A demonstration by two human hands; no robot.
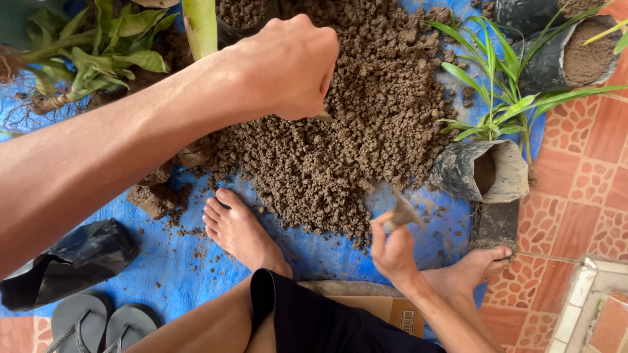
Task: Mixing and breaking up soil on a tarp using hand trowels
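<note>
My left hand (288,65) reaches across from the left and hangs as a closed fist over a big pile of crumbly brown soil (366,117). A pale sliver shows under the fist; what it is cannot be told. My right hand (392,245) is lower, at the pile's near edge, gripping a small tool with a wooden handle (402,212), which is blurred. The soil lies on a blue tarp (163,261). My bare feet (239,229) rest on the tarp on either side of the right hand.
A leafy plant in a black bag (484,170) lies right of the pile, with more soil-filled bags (575,52) behind it. Uprooted green plants (98,46) lie at the top left. An empty black bag (72,261) and grey sandals (104,323) are at lower left. Orange tiles (582,183) border the right.
</note>
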